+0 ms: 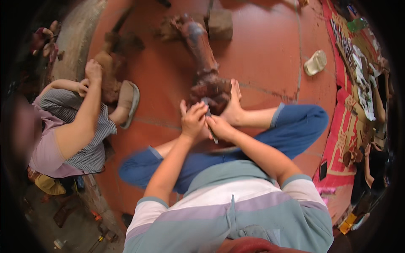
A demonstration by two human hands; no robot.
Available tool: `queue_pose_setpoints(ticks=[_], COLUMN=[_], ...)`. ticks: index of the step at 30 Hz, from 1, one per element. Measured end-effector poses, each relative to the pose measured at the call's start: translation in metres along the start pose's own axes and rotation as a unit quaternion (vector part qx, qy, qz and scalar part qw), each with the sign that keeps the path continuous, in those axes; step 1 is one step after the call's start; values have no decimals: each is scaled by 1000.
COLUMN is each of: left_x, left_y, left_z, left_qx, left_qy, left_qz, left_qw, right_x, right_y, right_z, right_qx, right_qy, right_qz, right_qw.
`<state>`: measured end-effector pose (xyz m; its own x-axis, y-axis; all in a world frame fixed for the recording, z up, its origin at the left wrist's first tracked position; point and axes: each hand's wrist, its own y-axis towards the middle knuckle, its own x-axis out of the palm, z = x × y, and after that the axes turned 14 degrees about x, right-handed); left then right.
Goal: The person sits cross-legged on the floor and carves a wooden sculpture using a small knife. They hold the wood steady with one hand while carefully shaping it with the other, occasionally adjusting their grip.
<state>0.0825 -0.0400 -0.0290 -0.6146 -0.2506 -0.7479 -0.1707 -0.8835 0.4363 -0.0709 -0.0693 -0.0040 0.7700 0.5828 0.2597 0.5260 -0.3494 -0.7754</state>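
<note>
A dark reddish-brown wood carving [205, 55] lies lengthwise on the floor, its knobbly near end between my feet. Against that end rests a narrow flat metal tool [214, 137], slanting back toward my lap; its exact kind cannot be made out. My left hand [194, 121] is closed over the tool's upper part, fingers close to the carving, with one finger raised. My right hand [222, 127] grips the tool lower down, its thumb side against the metal. My bare right foot [232, 103] presses beside the carving's near end.
A wooden block [220, 24] stands beside the carving's far end. At left, another person [71, 130] sits handling a brown wooden piece [110, 82]. A pale sandal [315, 63] lies right on the red floor, before a red patterned mat [344, 126] bearing several tools and a dark phone [322, 170].
</note>
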Motion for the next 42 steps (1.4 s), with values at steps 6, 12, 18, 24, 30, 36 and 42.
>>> queue_pose_setpoints(ticks=[6,12,18,24,30,36,42], left_x=[0,5,-15,-2,-14,-8,-13], left_y=[8,12,34,2,44,7,42], left_z=[-6,0,5,-2,-4,-6,-1], left_qx=[-23,-4,-61,34,-13,55,32], left_qy=[17,34,-50,9,-28,27,15], left_qz=[38,-6,31,-23,14,-35,-25], left_qw=[999,999,996,999,999,997,999], right_x=[2,-5,-6,1,-4,-2,-6], right_y=[12,-2,-3,-4,10,-8,11], right_z=[-9,-13,-32,-6,0,-10,-11], right_qx=[-99,16,-95,48,-130,16,-87], right_qy=[-47,37,-50,10,-40,-10,47], right_qz=[47,-2,32,4,71,11,25], right_qw=[993,999,994,999,988,1000,995])
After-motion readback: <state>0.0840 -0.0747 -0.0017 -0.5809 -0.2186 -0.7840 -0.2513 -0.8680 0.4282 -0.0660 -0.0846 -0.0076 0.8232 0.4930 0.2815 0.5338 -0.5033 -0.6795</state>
